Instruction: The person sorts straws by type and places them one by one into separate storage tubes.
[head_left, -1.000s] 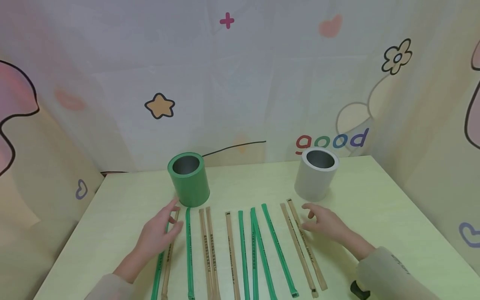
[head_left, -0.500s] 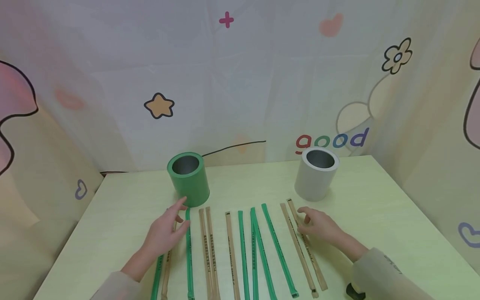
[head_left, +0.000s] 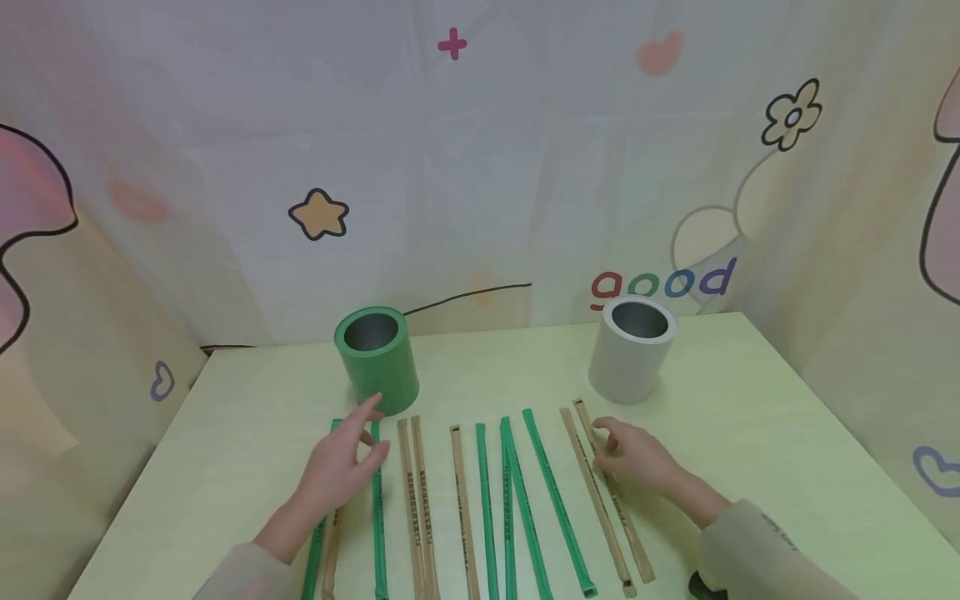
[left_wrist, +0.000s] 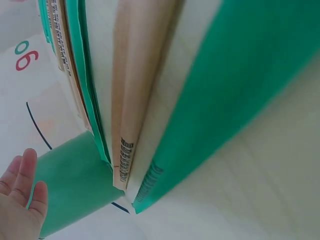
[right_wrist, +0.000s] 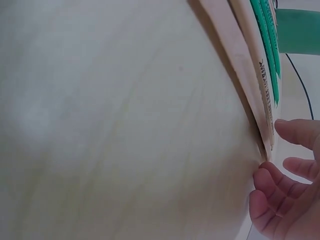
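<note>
My left hand (head_left: 337, 471) hovers over the left end of a row of slim, printed, wrapped sticks that look like straws. Its fingers are spread, holding nothing, and the index fingertip overlaps the base of the green cup (head_left: 392, 375). Under it lie a green wrapped stick (head_left: 379, 533), a brown wrapped stick (head_left: 331, 558) and another green one (left_wrist: 200, 120). My right hand (head_left: 637, 458) is loosely bent beside the row's right end, thumb and fingers apart. In the right wrist view its fingertips are right at the end of the rightmost brown wrapped stick (right_wrist: 232, 50).
A white cup (head_left: 628, 367) stands at the back right, its mouth up like the green cup's. Between the hands lie several more green and brown wrapped sticks (head_left: 463, 517) on the pale table (head_left: 780, 417). A small black object (head_left: 705, 587) shows by the right sleeve. A printed curtain (head_left: 480, 183) hangs behind.
My left hand has moved rightward, from above the leftmost pair of sticks toward the neighbouring green one. My right hand has shifted slightly left. The cups and sticks have stayed put.
</note>
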